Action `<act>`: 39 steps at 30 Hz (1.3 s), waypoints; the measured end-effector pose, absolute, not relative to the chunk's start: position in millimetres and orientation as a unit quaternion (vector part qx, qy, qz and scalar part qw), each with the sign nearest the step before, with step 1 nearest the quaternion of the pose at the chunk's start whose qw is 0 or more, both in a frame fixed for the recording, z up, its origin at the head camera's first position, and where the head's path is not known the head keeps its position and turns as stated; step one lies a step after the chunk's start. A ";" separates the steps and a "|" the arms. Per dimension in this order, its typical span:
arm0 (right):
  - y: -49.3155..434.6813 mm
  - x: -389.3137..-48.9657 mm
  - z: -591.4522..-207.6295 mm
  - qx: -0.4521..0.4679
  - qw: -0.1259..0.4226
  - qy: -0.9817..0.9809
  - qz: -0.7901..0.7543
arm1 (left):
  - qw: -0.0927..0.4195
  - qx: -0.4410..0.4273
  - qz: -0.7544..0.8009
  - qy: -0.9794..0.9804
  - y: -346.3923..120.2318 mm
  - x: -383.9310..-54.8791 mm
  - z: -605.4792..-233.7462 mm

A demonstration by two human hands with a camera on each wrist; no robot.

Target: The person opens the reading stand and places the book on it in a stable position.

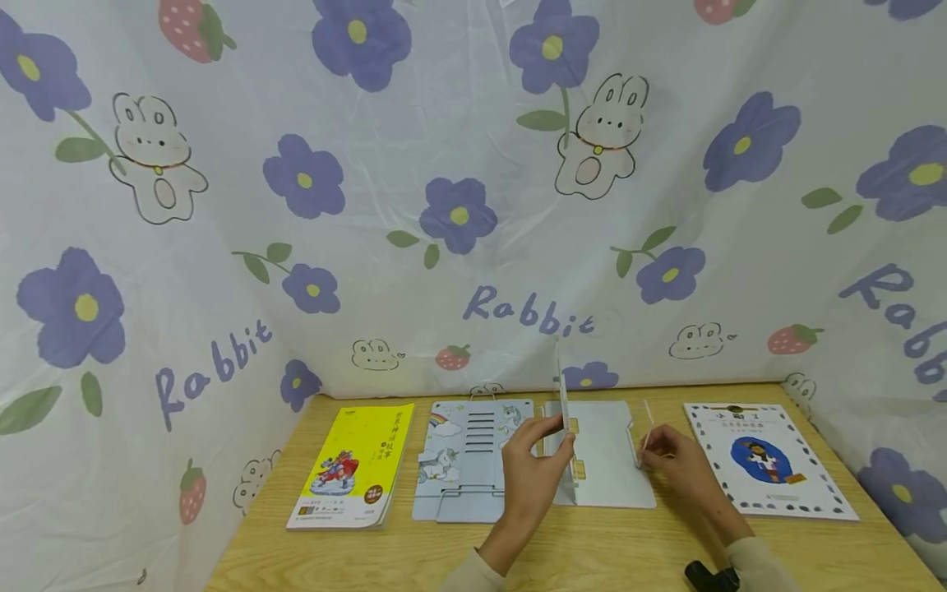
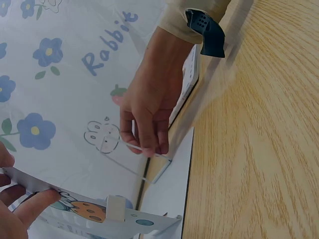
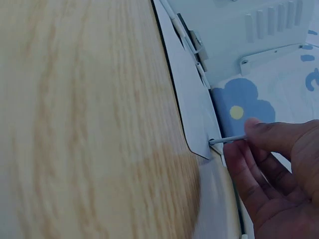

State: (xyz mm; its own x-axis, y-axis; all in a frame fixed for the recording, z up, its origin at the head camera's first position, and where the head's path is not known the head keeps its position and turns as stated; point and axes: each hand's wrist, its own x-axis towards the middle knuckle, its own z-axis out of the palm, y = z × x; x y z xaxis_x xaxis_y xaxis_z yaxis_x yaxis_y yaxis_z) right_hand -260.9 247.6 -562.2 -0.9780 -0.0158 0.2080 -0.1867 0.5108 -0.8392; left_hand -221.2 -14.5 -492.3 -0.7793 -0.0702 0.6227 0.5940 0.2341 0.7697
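Observation:
A white metal book stand lies unfolded on the table, its pale base plate (image 1: 610, 485) flat and its back panel (image 1: 565, 403) raised nearly upright. My left hand (image 1: 531, 469) pinches the panel's near edge between thumb and fingers. Printed cartoon pictures show on the panel's outer face (image 2: 89, 211) in the left wrist view. At the base's right side my right hand (image 1: 681, 464) pinches a thin white wire support (image 3: 229, 140). One end of that wire meets the plate's corner, and its loop tilts up off the base in the left wrist view.
A second book stand (image 1: 473, 485) with unicorn prints lies folded flat left of my left hand. Beyond it is a yellow book (image 1: 395, 444). A white picture book (image 1: 769, 427) lies right of my right hand. Patterned cloth (image 1: 459, 329) hangs behind the wooden table (image 1: 355, 559).

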 end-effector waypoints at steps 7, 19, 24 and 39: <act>244.3 -262.0 -564.3 0.068 0.089 -0.893 0.436 | 0.273 -0.157 -0.598 -0.737 -12.9 -219.4 -492.5; 226.4 -264.0 -562.8 0.070 0.110 -0.902 0.412 | 0.260 -0.174 -0.604 -0.733 -7.3 -216.3 -492.2; 225.6 -263.0 -562.8 0.082 0.130 -0.904 0.400 | 0.264 -0.192 -0.610 -0.722 -2.3 -218.4 -492.8; 229.4 -261.8 -562.1 0.113 0.141 -0.909 0.375 | 0.271 -0.226 -0.544 -0.762 19.4 -220.9 -486.7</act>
